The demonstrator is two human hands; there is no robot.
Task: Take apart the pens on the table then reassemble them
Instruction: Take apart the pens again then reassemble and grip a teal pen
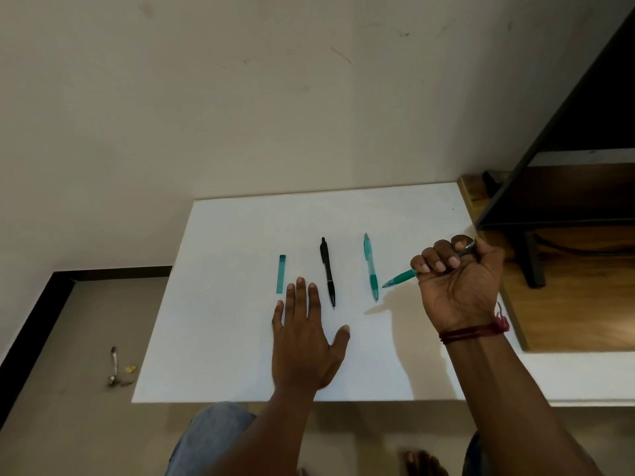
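One green pen (400, 278) fisted in right hand (458, 280), right of black pen (328, 271), likely for dismantling; left hand (304, 334) flat, fingers straight, left of it, probably steadying desk (240, 235)

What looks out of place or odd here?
A small silvery metal object, perhaps a spoon, and a yellow scrap lie on the beige floor left of the white table; they look dropped.

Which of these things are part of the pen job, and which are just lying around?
Job: black pen, teal pen, green pen gripped by right hand, table.
Lying about: teal strip (purpose unclear), metal bit and yellow scrap on floor, dark shelf.
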